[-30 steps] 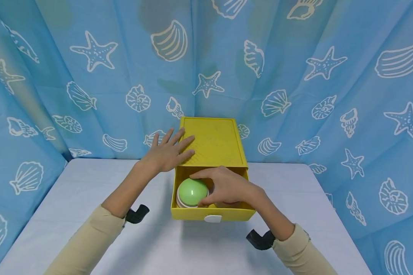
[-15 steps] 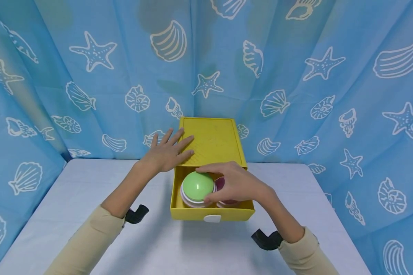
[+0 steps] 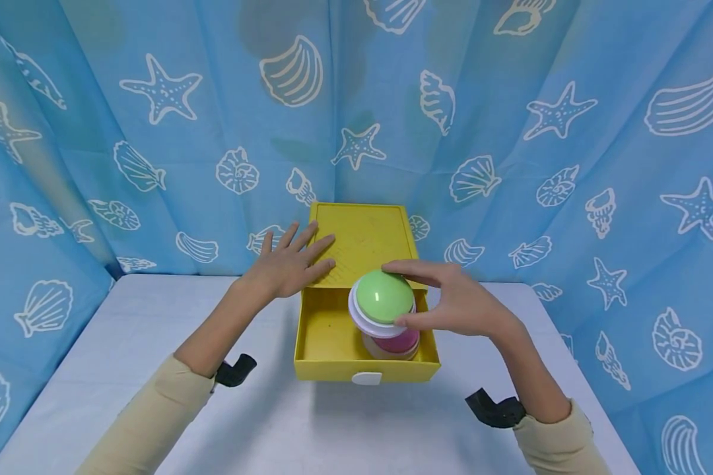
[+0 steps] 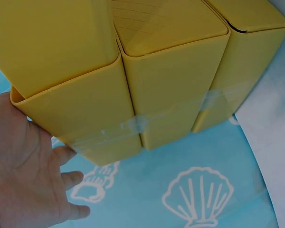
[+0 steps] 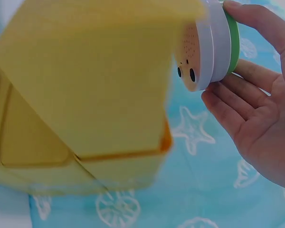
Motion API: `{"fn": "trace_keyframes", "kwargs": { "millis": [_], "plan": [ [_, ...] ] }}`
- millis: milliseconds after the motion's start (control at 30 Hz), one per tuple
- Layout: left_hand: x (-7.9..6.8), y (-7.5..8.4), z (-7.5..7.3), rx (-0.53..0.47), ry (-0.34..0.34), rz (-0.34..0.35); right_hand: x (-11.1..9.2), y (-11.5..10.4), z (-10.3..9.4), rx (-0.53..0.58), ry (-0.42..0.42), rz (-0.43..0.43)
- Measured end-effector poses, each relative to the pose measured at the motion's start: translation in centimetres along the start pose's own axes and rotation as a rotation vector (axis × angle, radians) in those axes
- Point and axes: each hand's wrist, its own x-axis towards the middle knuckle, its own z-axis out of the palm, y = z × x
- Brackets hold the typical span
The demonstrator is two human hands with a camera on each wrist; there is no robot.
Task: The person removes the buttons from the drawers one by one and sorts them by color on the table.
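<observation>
A light-blue curtain [image 3: 386, 181] was hung along the rear, left and right sides of the area, its fabric gathered in vertical folds. It was printed in white outline with starfish [image 3: 165, 90], scallop shells [image 3: 46, 307] and spiral shells [image 3: 237, 169]. Dull grey patches [image 3: 273, 26] were visible near its upper edge, and a pale beige band [image 3: 32, 155] was seen at far left. A white table [image 3: 154, 316] was positioned against the curtain. Its surface was evenly lit, and soft-edged shadows [image 3: 237, 422] were cast across its near half.
</observation>
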Motion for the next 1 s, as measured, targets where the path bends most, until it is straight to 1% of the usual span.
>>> {"fn": "trace_keyframes", "kwargs": {
  "millis": [100,200,300,400,500,633,767,1000],
  "plan": [
    [0.0,-0.1,0.0,0.001,0.008,0.003,-0.8,0.4,-1.3,0.018,0.037,0.005],
    [-0.1,-0.2,0.0,0.006,0.010,0.005,-1.5,1.1,-2.6,0.028,0.081,-0.012],
    [-0.2,-0.2,-0.1,0.007,0.004,0.007,-2.2,2.2,-3.6,0.020,0.141,-0.038],
    [-0.3,-0.3,-0.1,0.003,-0.001,0.006,-2.8,3.7,-4.4,-0.004,0.194,-0.020],
    [-0.3,-0.3,-0.1,0.000,-0.002,0.001,-3.4,5.2,-4.9,-0.025,0.217,0.031],
    [-0.3,-0.3,0.0,0.004,0.004,-0.003,-3.9,7.0,-5.1,-0.043,0.219,0.105],
    [-0.3,-0.3,0.1,0.010,0.002,-0.005,-4.2,9.0,-4.9,-0.034,0.203,0.174],
    [-0.2,-0.1,0.1,0.007,0.000,-0.004,-4.3,13.1,-3.7,-0.011,0.192,0.229]
  ]
}}
